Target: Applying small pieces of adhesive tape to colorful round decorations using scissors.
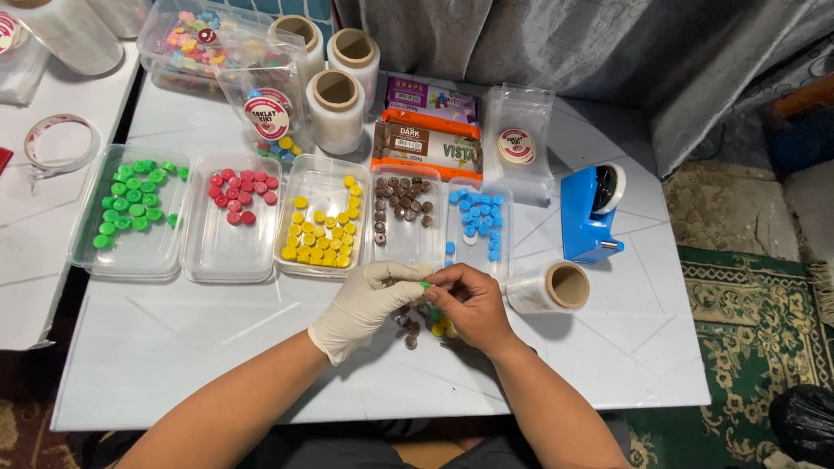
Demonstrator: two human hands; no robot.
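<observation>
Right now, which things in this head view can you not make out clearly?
- What the left hand and right hand pinch: only a green bit shows; fingers cover the rest.
- Small pile of candies: mostly hidden under both hands.
- Lidded box of mixed candies: cut by the top edge, contents too small.
- Black object: cut by the right edge, unidentifiable.
</observation>
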